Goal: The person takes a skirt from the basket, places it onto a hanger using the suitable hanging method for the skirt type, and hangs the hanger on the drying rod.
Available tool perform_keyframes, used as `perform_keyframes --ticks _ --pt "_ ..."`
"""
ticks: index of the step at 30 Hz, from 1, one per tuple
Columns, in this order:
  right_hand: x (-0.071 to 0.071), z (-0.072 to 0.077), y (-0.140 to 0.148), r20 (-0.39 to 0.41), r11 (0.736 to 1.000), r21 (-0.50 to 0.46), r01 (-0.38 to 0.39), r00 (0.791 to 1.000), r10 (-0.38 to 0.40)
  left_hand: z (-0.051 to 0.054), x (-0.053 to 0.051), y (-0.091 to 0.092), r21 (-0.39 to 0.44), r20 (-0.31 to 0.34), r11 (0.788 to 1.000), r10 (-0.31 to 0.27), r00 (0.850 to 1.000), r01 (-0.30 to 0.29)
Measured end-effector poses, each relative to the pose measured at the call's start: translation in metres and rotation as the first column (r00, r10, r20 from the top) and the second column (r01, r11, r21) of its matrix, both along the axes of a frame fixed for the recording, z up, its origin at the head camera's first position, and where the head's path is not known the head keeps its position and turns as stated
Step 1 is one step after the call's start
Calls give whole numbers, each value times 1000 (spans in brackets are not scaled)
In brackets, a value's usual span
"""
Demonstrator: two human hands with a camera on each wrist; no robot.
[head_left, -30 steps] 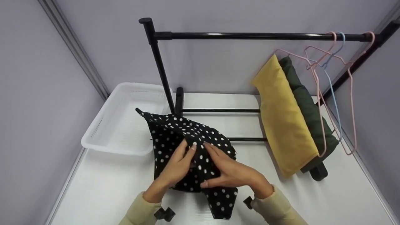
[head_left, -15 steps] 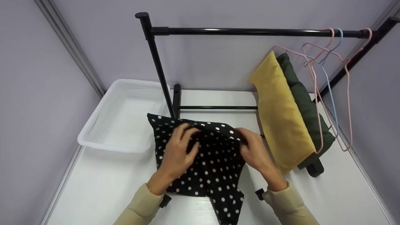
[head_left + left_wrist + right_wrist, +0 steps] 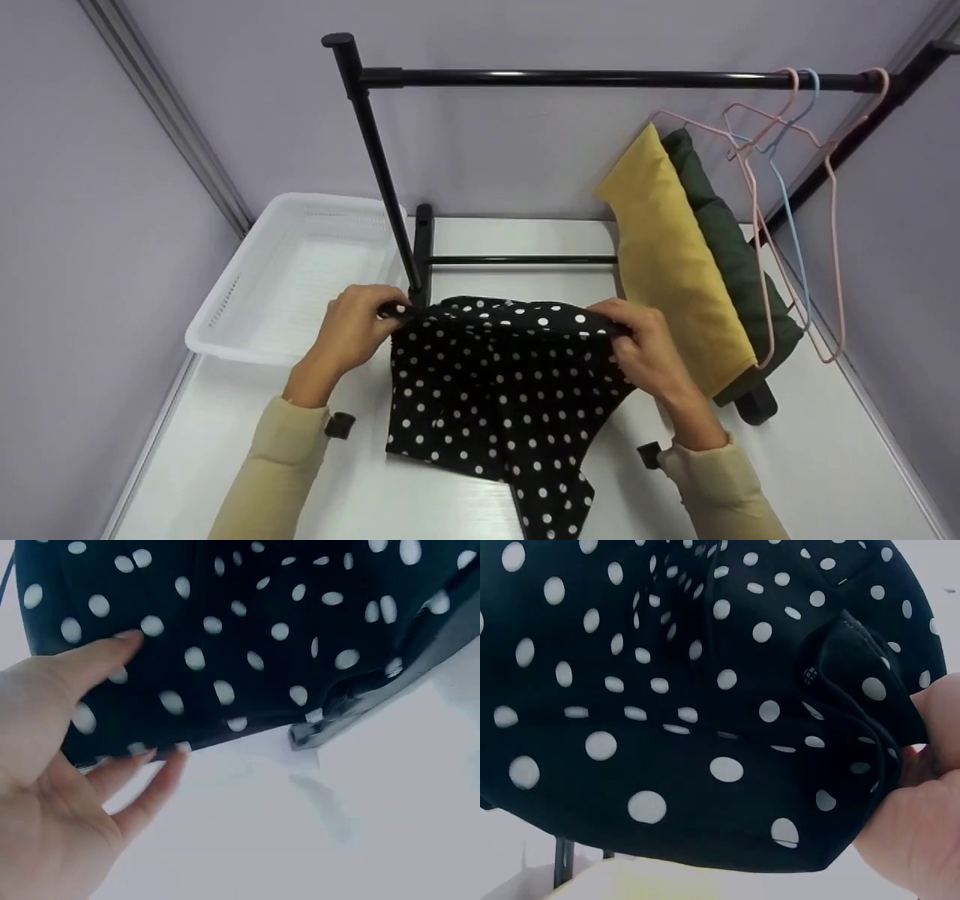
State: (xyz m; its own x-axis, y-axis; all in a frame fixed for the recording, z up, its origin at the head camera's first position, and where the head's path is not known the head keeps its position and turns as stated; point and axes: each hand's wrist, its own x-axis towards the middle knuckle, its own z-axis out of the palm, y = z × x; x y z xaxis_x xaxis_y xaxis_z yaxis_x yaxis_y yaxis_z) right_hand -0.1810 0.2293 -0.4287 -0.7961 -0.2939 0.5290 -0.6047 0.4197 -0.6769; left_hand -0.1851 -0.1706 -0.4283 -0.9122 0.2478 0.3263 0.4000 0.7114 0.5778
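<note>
A black garment with white polka dots (image 3: 480, 405) spreads over the white table, its kind not clear from these views. Its upper edge lies in a band-like fold between my hands. At the left end of that edge, my left hand (image 3: 352, 330) pinches the cloth. In the left wrist view its thumb (image 3: 109, 656) lies on the near side and other fingers reach under the hem. My right hand (image 3: 649, 349) grips the right end of the same edge. The right wrist view shows a folded corner of cloth (image 3: 855, 682) beside the right thumb. One narrower part of the garment hangs toward me.
Behind the garment stands a black garment rack (image 3: 525, 78). Pink and blue hangers (image 3: 796, 225) hang at its right end, before a yellow cushion (image 3: 675, 262) and a dark green cushion (image 3: 731, 262). A white plastic basket (image 3: 225, 300) stands at the left.
Both hands have moved apart, from the middle of the garment to the two ends of its upper edge. The garment is now spread wider, and that edge is drawn out between them.
</note>
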Motion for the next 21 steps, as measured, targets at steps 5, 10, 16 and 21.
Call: perform_keyframes --ticks 5,10,16,21 --pt "-1 14 13 39 986 13 167 985 -168 20 2 2 237 -87 971 -6 996 27" --pt "-10 17 20 67 959 104 265 960 -272 38 0 17 441 -113 894 -30 993 77" --pt "-13 -3 11 36 845 312 433 884 -466 53 -4 43 290 -81 956 61 995 -35" --pt "18 -8 -34 -50 863 341 372 924 -379 54 -2 74 320 72 947 1 997 -24"
